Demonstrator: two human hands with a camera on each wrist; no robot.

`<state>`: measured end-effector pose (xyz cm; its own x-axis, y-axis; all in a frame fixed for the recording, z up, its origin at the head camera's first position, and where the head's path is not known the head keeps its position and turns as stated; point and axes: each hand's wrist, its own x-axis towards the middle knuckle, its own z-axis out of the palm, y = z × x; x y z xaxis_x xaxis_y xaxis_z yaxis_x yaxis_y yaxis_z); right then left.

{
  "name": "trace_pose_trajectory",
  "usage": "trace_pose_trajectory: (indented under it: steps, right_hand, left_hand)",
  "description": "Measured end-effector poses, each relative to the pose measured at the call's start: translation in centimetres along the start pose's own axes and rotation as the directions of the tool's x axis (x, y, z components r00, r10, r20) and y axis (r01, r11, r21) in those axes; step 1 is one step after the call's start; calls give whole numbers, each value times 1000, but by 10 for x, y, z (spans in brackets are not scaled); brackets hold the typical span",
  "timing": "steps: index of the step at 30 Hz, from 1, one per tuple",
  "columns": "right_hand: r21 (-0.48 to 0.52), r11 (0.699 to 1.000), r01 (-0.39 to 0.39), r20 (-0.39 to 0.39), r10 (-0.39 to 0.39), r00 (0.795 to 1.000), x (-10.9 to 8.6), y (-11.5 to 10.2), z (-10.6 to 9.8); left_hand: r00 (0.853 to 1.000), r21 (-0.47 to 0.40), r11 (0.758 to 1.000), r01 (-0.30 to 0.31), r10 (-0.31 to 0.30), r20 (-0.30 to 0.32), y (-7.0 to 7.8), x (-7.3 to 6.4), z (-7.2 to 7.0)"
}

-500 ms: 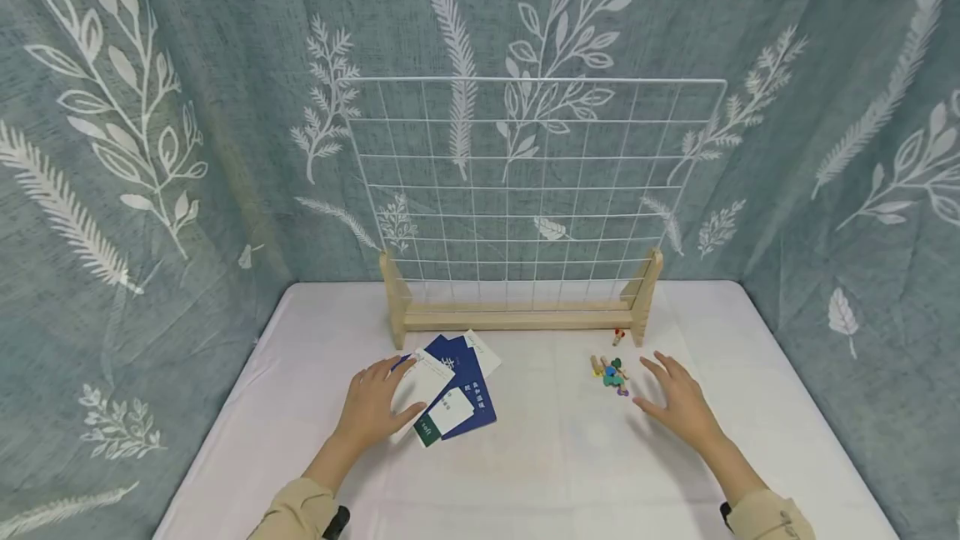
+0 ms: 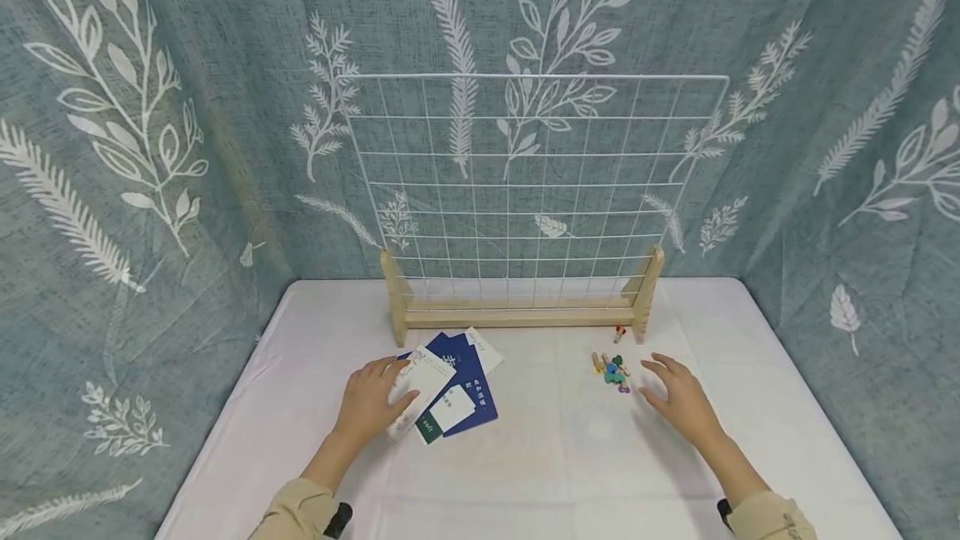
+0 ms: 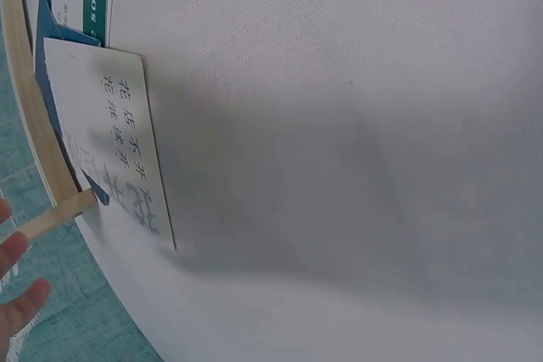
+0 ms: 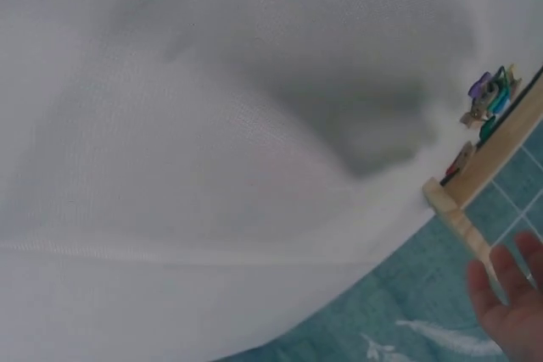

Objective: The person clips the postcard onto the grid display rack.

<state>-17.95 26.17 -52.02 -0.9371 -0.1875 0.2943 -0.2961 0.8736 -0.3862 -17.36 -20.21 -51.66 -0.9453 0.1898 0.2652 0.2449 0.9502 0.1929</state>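
My left hand [image 2: 369,398] hovers with relaxed, spread fingers above a pile of printed cards. A white card [image 2: 431,375] with dark handwriting-like characters lies under its fingertips, over a dark blue card [image 2: 477,390]. A smaller white card with a green end [image 2: 430,427] overlaps the blue one, and another white card [image 2: 486,350] shows behind. My right hand [image 2: 684,407], fingers loosely bent and holding nothing, is just right of a cluster of small coloured wooden clips [image 2: 615,373]. A single red-topped clip [image 2: 619,333] lies farther back.
A white wire grid [image 2: 525,186] stands upright in a wooden base [image 2: 517,319] at the back of the white-covered table [image 2: 555,473]. Patterned green-blue curtains [image 2: 247,107] enclose the back and both sides.
Both hands have drawn slightly apart, the left thumb moving a little left and the right hand a little right. The cards and clips lie as before.
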Motion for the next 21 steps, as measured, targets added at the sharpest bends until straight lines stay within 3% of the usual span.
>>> trace_pose_trajectory:
  steps: [12, 21]
  right_hand:
    - [33, 999, -40, 10, 40, 999, -2, 0, 0]
    - [29, 999, -42, 41, 41, 998, 5, 0, 9]
  left_hand:
    - [993, -9, 994, 108, -107, 47, -5, -8, 3]
    - [966, -26, 975, 221, -215, 146, -16, -15, 12]
